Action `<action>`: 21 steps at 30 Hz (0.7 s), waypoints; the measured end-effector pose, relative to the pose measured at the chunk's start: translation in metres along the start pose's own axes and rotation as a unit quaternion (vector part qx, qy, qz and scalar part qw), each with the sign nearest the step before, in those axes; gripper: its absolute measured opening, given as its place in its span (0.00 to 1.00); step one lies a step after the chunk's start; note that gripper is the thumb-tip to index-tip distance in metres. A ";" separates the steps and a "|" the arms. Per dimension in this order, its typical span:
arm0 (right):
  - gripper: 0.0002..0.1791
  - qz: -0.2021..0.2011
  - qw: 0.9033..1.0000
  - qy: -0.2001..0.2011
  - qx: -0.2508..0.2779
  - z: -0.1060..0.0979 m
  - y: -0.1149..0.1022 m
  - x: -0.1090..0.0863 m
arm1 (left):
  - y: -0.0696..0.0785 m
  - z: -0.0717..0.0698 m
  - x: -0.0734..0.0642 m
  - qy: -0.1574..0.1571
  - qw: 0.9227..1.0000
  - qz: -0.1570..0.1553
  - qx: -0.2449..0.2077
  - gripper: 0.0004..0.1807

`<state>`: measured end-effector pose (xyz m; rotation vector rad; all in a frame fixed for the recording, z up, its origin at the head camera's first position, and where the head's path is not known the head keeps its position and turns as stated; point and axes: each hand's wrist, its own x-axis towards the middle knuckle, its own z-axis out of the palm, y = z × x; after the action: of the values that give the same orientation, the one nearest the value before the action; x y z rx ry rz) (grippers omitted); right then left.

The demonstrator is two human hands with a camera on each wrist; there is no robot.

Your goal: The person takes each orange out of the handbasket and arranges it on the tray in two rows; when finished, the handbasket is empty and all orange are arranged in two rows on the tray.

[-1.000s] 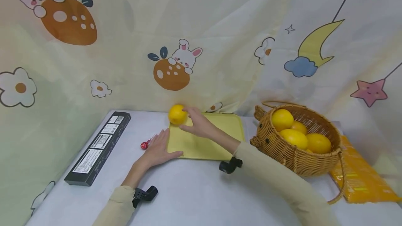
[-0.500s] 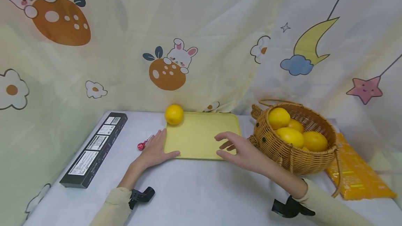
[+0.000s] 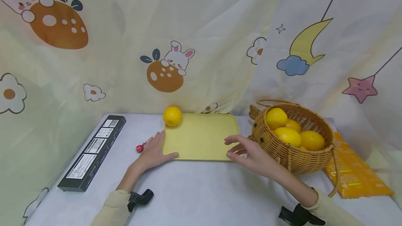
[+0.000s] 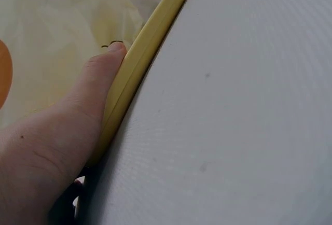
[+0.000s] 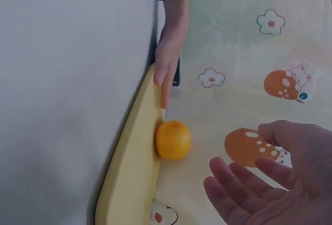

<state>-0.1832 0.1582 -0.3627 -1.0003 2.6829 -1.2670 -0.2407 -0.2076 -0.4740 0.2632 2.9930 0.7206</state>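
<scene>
A yellow tray (image 3: 201,137) lies flat near the back of the table, with one lemon (image 3: 172,116) on its far left corner. My left hand (image 3: 154,152) rests along the tray's left edge, fingers straight; in the left wrist view its thumb (image 4: 98,85) lies against the tray's rim (image 4: 137,61). Over the tray's front right corner hovers my right hand (image 3: 248,152), fingers loosely bent and holding nothing. The right wrist view shows its palm and parted fingers (image 5: 238,188), apart from the lemon (image 5: 174,140).
A wicker basket (image 3: 292,159) with several lemons (image 3: 287,136) stands right of the tray, partly over an orange packet (image 3: 358,173). A red lollipop (image 3: 139,148) lies beside my left fingers. Farther left is a long black box (image 3: 92,152). A printed cloth (image 3: 216,44) hangs behind.
My right hand has let go of the lemon, leaving it on the tray's corner, and has drawn back right toward the basket. My left hand has stayed at the tray's edge.
</scene>
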 end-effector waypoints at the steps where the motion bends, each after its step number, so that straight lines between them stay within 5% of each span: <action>1: 0.20 0.001 1.000 -0.001 0.001 0.000 0.000 0.001 | -0.001 0.000 0.000 0.000 1.000 -0.001 0.000 0.66; 10: 0.19 -0.004 0.999 -0.009 -0.031 -0.013 -0.003 0.007 | 0.001 0.001 -0.001 0.000 1.000 0.000 -0.003 0.67; 16: 0.17 -0.007 0.992 -0.049 -0.120 -0.061 -0.011 0.021 | 0.001 0.000 0.000 0.003 1.000 0.001 0.003 0.67; 21: 0.13 -0.009 0.970 -0.063 -0.233 -0.106 0.000 0.040 | 0.001 0.000 -0.001 0.005 1.000 0.000 0.000 0.66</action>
<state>-0.2437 0.2099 -0.2815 -1.0957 2.9347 -0.5505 -0.2394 -0.2067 -0.4734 0.2593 3.0024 0.7253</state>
